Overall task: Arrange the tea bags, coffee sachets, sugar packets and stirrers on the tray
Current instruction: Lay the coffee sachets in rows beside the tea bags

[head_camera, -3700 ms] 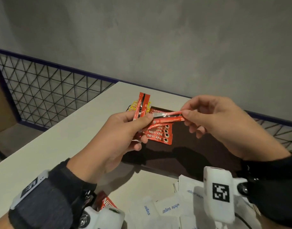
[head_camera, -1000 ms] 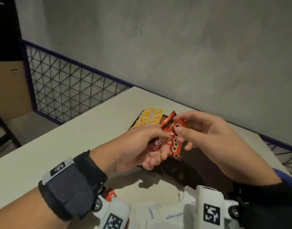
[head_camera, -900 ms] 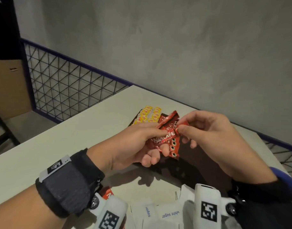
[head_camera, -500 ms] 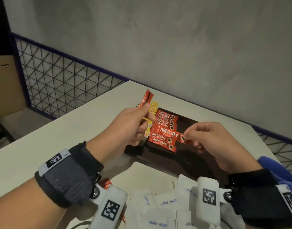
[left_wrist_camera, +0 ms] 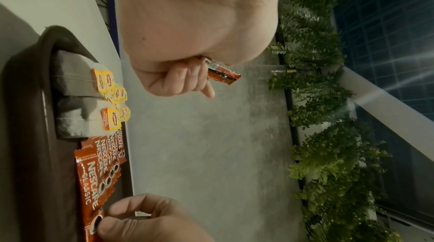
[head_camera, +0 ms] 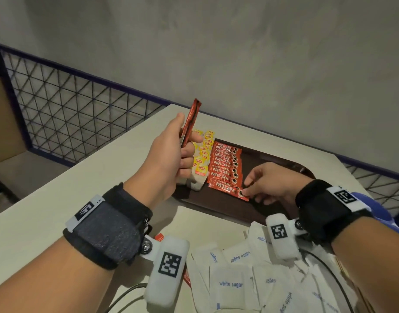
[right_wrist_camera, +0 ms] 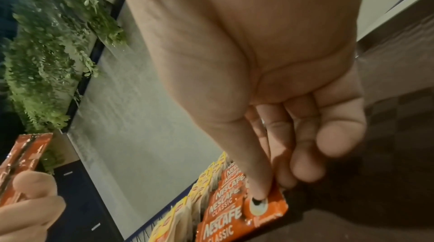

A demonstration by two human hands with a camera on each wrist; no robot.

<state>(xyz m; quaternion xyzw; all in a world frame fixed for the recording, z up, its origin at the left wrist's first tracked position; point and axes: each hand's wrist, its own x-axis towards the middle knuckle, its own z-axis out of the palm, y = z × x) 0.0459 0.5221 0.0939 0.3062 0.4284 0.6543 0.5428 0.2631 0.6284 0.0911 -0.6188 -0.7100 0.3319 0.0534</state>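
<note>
The right hand [head_camera: 269,181] has just laid another coffee sachet [head_camera: 228,190] nearest in the tray [head_camera: 219,206] row, thumb and forefinger pinching its end, while the left hand [head_camera: 169,159] grips spare sachets [head_camera: 189,123] upright, so sugar packets [head_camera: 230,283] remain.

Grey concrete wall [head_camera: 239,53], blue-framed wire mesh railing [head_camera: 69,114], pale table [head_camera: 58,188], leafy green plants [left_wrist_camera: 324,97] beyond.

Place: a balcony or terrace
Clues: grey concrete wall [head_camera: 239,53], wire fence [head_camera: 69,105], green plants [left_wrist_camera: 328,134], white bench [head_camera: 58,199]
</note>
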